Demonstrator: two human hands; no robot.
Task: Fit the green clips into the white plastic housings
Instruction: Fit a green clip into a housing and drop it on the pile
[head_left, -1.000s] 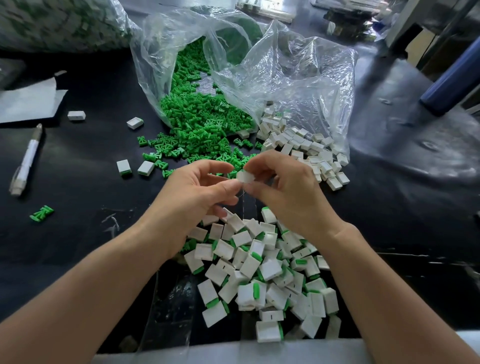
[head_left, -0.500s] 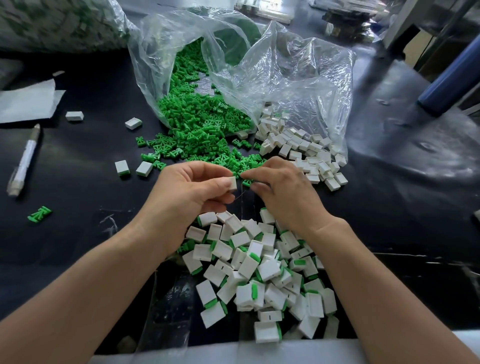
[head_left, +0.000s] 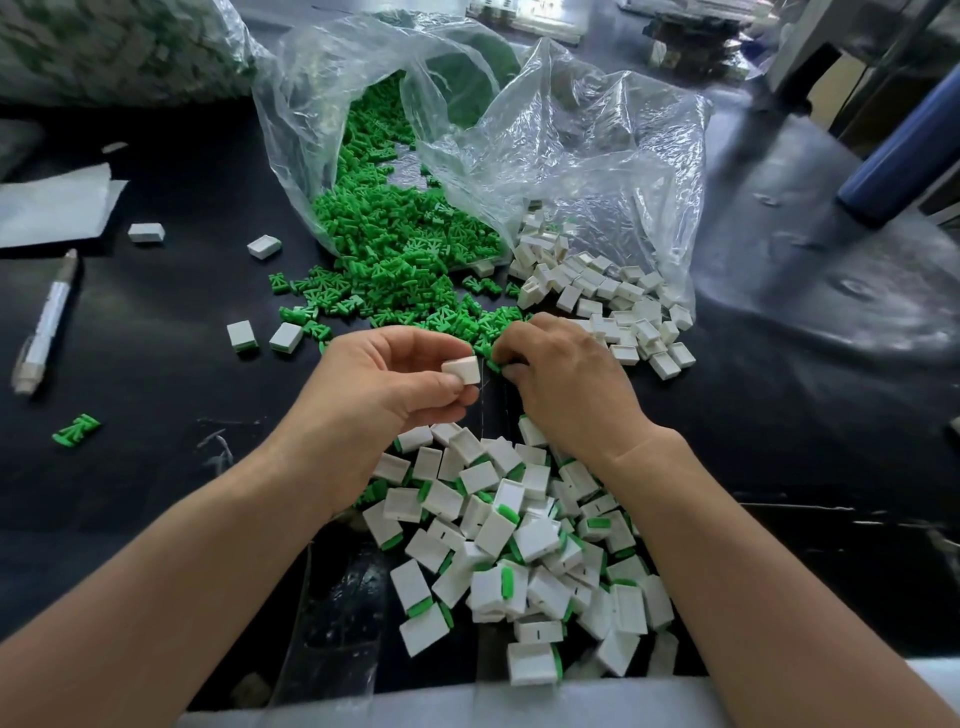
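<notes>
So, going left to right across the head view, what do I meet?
Pen → two stray white housings → left hand pinching a white housing → right hand reaching into the green clips → blue cylinder.

Rear centre on the table: clips spilling from the left bag, loose housings from the right bag. At the front edge, a heap of fitted housings; just behind it, left hand with one housing and right hand. Far left, a pen before a paper sheet.
</notes>
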